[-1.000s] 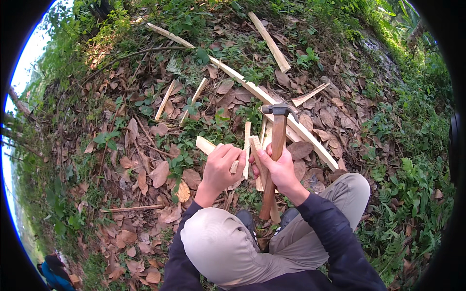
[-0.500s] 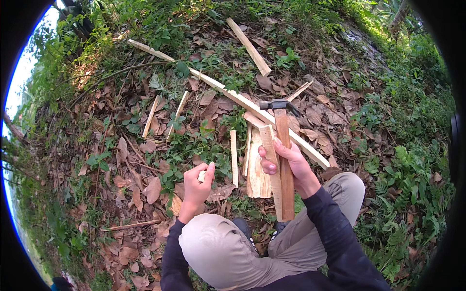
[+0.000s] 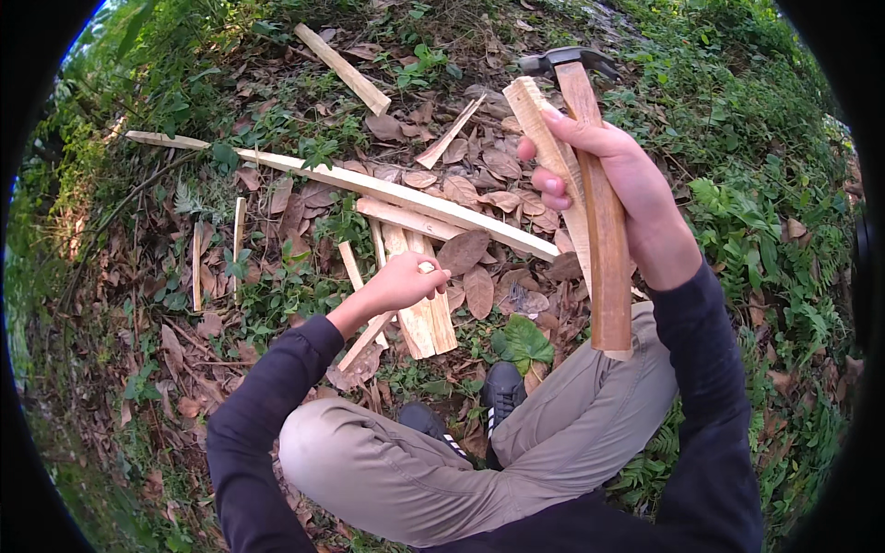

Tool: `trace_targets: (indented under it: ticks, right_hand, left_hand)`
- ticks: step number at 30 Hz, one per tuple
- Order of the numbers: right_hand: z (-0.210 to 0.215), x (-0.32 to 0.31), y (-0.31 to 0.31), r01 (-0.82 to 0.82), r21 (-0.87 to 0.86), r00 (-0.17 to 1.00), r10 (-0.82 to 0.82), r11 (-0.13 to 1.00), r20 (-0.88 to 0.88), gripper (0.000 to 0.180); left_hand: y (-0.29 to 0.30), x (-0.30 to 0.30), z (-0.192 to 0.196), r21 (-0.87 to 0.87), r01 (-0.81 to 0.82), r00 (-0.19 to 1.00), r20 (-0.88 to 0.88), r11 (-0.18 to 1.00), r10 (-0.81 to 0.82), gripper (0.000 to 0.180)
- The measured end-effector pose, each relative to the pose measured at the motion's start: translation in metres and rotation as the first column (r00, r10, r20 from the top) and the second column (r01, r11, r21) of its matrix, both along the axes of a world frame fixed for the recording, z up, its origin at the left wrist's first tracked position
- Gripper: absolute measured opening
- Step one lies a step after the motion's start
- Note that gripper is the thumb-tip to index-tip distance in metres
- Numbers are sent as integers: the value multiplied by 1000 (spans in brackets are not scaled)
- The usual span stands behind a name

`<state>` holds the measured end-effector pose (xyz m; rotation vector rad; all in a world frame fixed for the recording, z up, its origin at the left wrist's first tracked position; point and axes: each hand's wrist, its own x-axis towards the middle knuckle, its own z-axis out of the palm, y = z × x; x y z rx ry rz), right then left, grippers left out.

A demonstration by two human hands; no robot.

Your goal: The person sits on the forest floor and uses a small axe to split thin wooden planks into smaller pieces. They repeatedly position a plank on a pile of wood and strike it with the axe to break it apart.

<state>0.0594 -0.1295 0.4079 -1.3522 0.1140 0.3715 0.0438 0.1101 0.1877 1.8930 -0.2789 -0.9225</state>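
My left hand (image 3: 404, 282) is closed around a thin wooden strip (image 3: 365, 343). Its pale end pokes out above my fist and the other end slants out below the wrist. Raised higher on the right, my right hand (image 3: 636, 189) grips a claw hammer (image 3: 606, 267) and a flat, pale piece of wood (image 3: 542, 129) side by side. The hammer's dark head points up, its brown handle hanging down past my palm. Beneath my left hand lie split wooden boards (image 3: 423, 327), partly covered by it, and another narrow strip (image 3: 350, 263) passes under the wrist.
A long wooden pole (image 3: 396, 192) lies slantwise across the leaf-covered ground. Beyond it are a thick stick (image 3: 343, 70) and a split piece (image 3: 450, 134). Two short strips (image 3: 239, 235) rest at the left. My bent legs and dark shoes (image 3: 503, 396) are close below.
The view has shifted right. My right hand has lifted with the hammer and wood piece, and my left hand has moved over the split boards, still gripping its strip.
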Motion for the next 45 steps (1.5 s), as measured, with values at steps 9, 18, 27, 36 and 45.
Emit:
trace_targets:
  ticks: [9,18,27,36,45]
  right_hand:
    - [6,-1,-61,212,142,970,-225,967,89,32]
    - [15,-4,-82,248,189,953,-274,950,127,35]
    - [49,-4,-88,129,296,987,-94,946,-129,35]
    - [59,-5,-73,216,309,969,-166,926,-182,39]
    - [52,-4,-74,109,330,991,-77,938,-109,40]
  left_hand:
    - [-144,3,-115,370,491,859,-55,789,-509,31]
    - [-203,-21,-176,407,234,939,140,883,-314,32]
    - [-201,-27,-191,348,-53,842,520,936,-145,33]
    - [-211,-42,-235,438,-129,763,617,889,-193,25]
    - [-192,-24,-188,255,-102,883,468,961,-30,20]
